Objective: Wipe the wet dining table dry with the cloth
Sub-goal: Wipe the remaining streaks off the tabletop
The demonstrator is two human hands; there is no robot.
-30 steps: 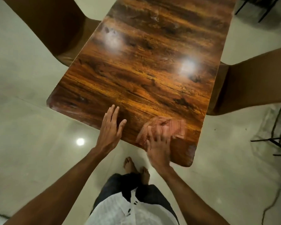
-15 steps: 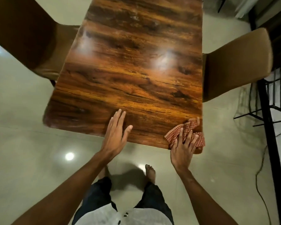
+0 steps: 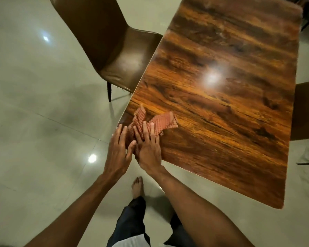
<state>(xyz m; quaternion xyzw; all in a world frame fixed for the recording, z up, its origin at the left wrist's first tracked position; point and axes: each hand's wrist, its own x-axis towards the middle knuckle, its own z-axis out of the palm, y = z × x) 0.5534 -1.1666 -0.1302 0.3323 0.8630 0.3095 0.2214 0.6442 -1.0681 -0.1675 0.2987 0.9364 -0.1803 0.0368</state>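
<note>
Cloth, red-checked and rumpled, lies at the near-left corner of the table. The right hand presses it down with straight fingers and no grip, evidently to keep the fabric spread on the surface. The left hand is flat and empty at the table's corner edge, just beside the right hand. It is judged to be bracing; contact with the cloth cannot be confirmed.

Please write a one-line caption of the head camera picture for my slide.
The right hand presses the checked cloth flat on a corner of the dining table, the left hand open beside it.
</note>
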